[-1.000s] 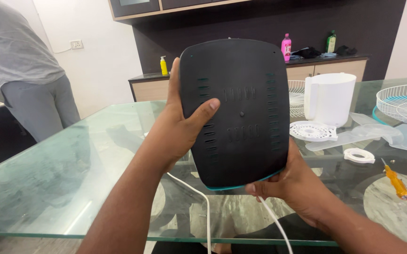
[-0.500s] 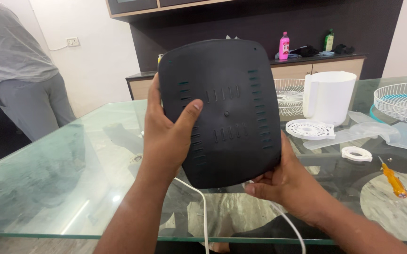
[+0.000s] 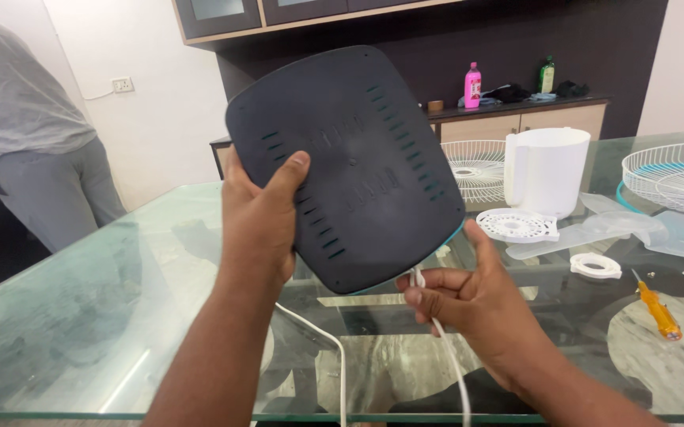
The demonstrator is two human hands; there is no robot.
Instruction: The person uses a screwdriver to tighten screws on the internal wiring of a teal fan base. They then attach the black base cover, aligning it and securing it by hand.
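Dark plastic, rounded-square, slotted with vents: the base plate (image 3: 347, 166) is up in front of me, tilted, underside toward my face, held clear above the glass table (image 3: 89, 316).

Far left, another person in a grey shirt (image 3: 17, 119) stands by the wall, turned away; not part of my work.

My left hand (image 3: 259, 217) grips the plate's left edge, thumb pressed flat across the vented face, other fingers hidden behind it.

My right hand (image 3: 460, 300) sits under the lower right corner. Fingers curled shut around the white cord (image 3: 445, 348) right where it leaves the plate; the cord drops away below the table edge.

Step in hand, as I judge it: turning the base over to inspect the underside and the cord exit. A next move would call for a firm left grip and slack in the cord, so nothing yanks.

Right of the plate: wire fan guard (image 3: 476, 166), then a white plastic housing (image 3: 546, 170), upright, open-topped; I cannot see inside it. White round vented disc (image 3: 516, 225) in front, white ring (image 3: 595, 265), yellow screwdriver (image 3: 658, 308), a second wire guard (image 3: 674, 178) lying like a shallow basket, nothing visible in it.
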